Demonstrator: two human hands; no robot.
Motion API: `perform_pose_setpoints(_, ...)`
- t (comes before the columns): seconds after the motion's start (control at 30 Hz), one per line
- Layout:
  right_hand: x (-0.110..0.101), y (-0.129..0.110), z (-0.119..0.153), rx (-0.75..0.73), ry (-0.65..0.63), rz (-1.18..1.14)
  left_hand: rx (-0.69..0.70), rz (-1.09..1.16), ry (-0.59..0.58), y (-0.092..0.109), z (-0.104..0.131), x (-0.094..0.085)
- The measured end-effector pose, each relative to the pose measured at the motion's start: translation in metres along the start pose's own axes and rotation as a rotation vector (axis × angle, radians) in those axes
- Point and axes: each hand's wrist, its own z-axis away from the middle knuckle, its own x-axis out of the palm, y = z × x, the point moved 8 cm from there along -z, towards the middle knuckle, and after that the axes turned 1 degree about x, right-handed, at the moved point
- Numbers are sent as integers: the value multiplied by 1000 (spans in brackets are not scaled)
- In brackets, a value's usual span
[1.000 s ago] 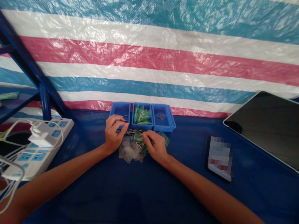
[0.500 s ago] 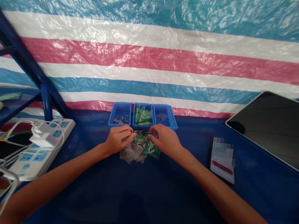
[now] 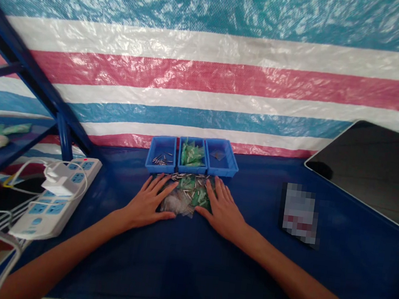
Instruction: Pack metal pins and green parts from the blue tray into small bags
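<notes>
My left hand lies with fingers spread at the left side of a pile on the blue table. Opposite it, my right hand is spread flat along the pile's right side. Between them lie clear plastic bags, green packets and small metal pins. Neither hand grips anything; some of the pile is hidden under the fingers. Just behind stand three blue trays: the left tray has several metal pins, the middle tray green packets, and the right tray a small clear bag.
A white power strip with a plugged-in charger and cables is at the left. On the right are a phone, blurred out, and a dark screen. A blue metal frame rises at the left, before a striped sheet.
My hands were pinched together over the pile, with dark thin pieces between them. Now they have moved apart, fingers spread, down along its two sides.
</notes>
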Motion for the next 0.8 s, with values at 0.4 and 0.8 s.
perform_pose_setpoints(0.4, 5, -22, -9, -93, -38, -19, 43, 62, -66, 15, -10, 13)
perform_pose_setpoints(0.8, -1, -16, -18, -123, 53, -110, 37, 89, 142, 9, -29, -5)
